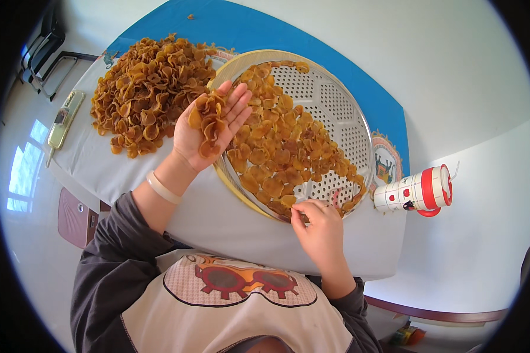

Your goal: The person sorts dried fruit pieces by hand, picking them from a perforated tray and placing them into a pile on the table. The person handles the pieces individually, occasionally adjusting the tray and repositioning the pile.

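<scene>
My left hand (212,125) is palm up with its fingers extended, and a small heap of brown dried slices (210,121) rests on the palm. Beneath and to the right of it lies a round perforated metal tray (351,125), partly covered with a layer of similar slices (282,154). At the tray's near edge, my right hand (320,225) pinches an amber slice (288,200) between thumb and fingertip; this slice lies at or just above the others. A large pile of dried slices (148,88) stands to the left of the tray.
Under the tray is a round, pale yellow base (226,176). A white and red tumbler (410,192) with a straw stands at the right table edge. A phone in a clear-green case (65,120) lies at the far left. The table has a white and blue cover (265,22).
</scene>
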Tool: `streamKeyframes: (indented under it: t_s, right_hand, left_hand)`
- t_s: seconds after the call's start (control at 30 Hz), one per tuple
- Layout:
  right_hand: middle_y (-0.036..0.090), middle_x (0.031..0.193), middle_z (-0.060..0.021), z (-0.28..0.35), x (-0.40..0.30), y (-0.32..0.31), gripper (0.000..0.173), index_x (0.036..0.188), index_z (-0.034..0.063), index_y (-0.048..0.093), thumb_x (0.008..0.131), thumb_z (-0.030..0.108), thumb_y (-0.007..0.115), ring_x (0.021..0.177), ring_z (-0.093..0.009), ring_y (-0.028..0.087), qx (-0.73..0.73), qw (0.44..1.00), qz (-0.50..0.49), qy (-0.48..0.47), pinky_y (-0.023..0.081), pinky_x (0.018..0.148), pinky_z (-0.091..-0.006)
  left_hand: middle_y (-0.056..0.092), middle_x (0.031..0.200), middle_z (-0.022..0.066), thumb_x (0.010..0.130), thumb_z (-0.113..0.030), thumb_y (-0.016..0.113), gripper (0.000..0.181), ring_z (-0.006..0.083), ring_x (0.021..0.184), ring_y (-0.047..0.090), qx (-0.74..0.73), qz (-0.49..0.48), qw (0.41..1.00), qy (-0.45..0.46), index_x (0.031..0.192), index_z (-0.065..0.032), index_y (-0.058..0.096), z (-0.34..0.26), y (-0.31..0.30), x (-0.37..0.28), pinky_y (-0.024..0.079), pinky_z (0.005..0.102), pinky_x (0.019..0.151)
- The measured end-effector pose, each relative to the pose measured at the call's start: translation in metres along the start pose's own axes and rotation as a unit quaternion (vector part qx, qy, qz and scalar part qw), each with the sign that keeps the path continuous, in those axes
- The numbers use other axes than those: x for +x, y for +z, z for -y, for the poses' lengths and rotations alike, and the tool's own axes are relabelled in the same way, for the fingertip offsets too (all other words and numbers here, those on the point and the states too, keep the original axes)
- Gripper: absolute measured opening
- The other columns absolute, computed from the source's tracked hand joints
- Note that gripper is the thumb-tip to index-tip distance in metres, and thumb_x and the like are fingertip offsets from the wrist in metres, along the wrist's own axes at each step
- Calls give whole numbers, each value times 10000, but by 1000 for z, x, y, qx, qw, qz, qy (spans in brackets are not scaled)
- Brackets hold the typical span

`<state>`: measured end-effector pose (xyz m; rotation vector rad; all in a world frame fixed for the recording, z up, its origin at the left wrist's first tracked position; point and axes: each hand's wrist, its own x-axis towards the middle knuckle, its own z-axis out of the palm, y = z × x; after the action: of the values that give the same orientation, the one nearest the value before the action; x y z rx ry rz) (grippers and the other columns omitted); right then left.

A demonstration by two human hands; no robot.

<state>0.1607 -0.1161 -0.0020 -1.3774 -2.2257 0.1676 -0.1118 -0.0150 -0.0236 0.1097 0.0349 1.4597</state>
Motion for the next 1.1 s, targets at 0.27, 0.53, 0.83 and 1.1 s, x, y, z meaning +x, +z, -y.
streamKeyframes:
  t_s: [0.27, 0.53, 0.83, 1.1]
  right_hand:
    - [678, 823, -46, 2, 4, 1, 92, 808, 82, 680, 747, 63, 746, 775, -258, 649, -47, 999, 8, -27, 513, 715, -378]
    - [689, 802, -52, 2, 7, 6, 75, 805, 70, 698, 752, 58, 749, 763, -267, 659, -68, 996, 40, -26, 521, 691, -379]
    - [685, 814, -49, 4, 8, 11, 75, 803, 76, 689, 754, 62, 745, 766, -266, 656, -73, 996, 35, -49, 519, 689, -386]
    - [665, 818, -42, 6, 10, 14, 66, 802, 90, 663, 797, 113, 725, 774, -247, 643, -55, 996, 63, -24, 497, 715, -382]
  left_hand:
    - [474, 1462, 210, 1063, -256, 311, 450, 332, 1375, 451, 26, -11, 1000, 5, 1411, 2, 436, 1, 3, 1, 336, 455, 1196]
    - [488, 1451, 200, 1063, -250, 314, 442, 330, 1366, 460, 22, -15, 1000, 0, 1410, -6, 439, 1, 3, 0, 345, 476, 1191]
    - [501, 1438, 198, 1062, -247, 324, 435, 329, 1356, 473, 27, -13, 1000, -3, 1408, -11, 443, 1, 0, 1, 349, 488, 1189]
    - [504, 1435, 197, 1063, -252, 320, 440, 324, 1352, 478, 30, -21, 999, -1, 1412, -10, 438, 0, 2, 0, 351, 483, 1187]
